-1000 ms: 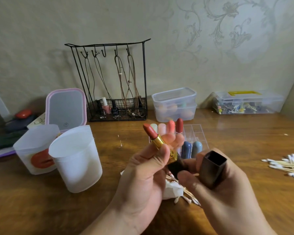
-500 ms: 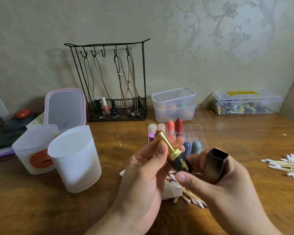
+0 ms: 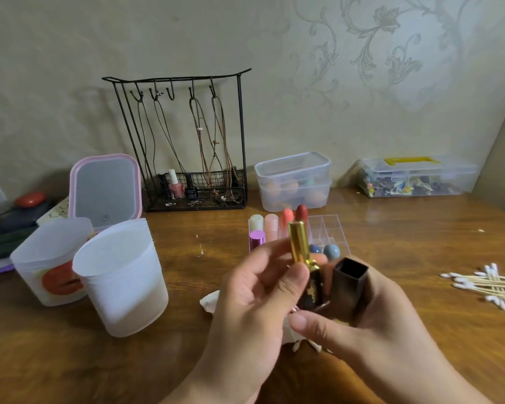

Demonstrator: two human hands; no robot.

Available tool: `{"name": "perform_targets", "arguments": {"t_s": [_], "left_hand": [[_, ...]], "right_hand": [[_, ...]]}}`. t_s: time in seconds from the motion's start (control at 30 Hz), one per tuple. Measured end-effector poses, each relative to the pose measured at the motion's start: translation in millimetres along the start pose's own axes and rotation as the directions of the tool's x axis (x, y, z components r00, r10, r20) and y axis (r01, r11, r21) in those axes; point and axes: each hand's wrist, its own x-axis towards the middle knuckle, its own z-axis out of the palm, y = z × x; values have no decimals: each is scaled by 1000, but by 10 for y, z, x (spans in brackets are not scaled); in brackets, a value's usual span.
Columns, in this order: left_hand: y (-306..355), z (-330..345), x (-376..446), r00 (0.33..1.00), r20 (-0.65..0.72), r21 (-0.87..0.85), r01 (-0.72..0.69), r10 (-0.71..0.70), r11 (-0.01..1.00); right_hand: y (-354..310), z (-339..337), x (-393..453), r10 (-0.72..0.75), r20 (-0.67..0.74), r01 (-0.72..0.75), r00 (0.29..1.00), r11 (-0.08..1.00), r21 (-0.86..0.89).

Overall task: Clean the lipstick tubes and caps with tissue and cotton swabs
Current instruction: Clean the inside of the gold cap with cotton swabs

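- Nearest, low in the middle of the frame, the left hand [image 3: 254, 290] pinches the lipstick tube [image 3: 305, 263] between thumb and fingers, right where the gold inner sleeve meets the dark base.
- Beside it, the right hand [image 3: 370, 325] is curled round the cap [image 3: 351, 284], a dark square sleeve with its open mouth facing up. Its thumb reaches across to the bottom of the tube's base. The two hands are close together and each has hold of something.
- The tube looks light and rigid, with a glossy, probably slippery finish. I'd hold it by the dark base, not the smooth gold sleeve. No colour shows above the sleeve, so the soft bullet seems wound down out of harm's way.
- Under the hands, a crumpled tissue [image 3: 212, 300] lies on the wooden surface [image 3: 56, 360], partly hidden.
- At the right edge there's a loose heap of cotton swabs [image 3: 487, 284], within easy reach.
- Just beyond the hands, a clear organiser [image 3: 330, 228] holds more lipsticks [image 3: 286, 218] standing upright in pastel and red cases.
- Left of centre stand two frosted cups [image 3: 123, 281].
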Motion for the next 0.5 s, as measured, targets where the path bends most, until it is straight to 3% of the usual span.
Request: {"name": "perform_targets", "arguments": {"t_s": [0.07, 0.2, 0.37, 0.5], "left_hand": [[39, -47, 28, 998, -54, 37, -32, 34, 999], [101, -84, 74, 999, -30, 125, -24, 28, 992], [99, -88, 79, 996, -87, 129, 44, -33, 991], [96, -100, 92, 995, -91, 167, 52, -37, 985]], "right_hand": [[-10, -55, 13, 31, 29, -30, 999, 999, -31], [-3, -180, 48, 108, 90, -108, 990, 994, 1], [-11, -306, 50, 55, 167, 4, 984, 942, -337], [18, -318, 57, -119, 69, 137, 990, 899, -416]]}}
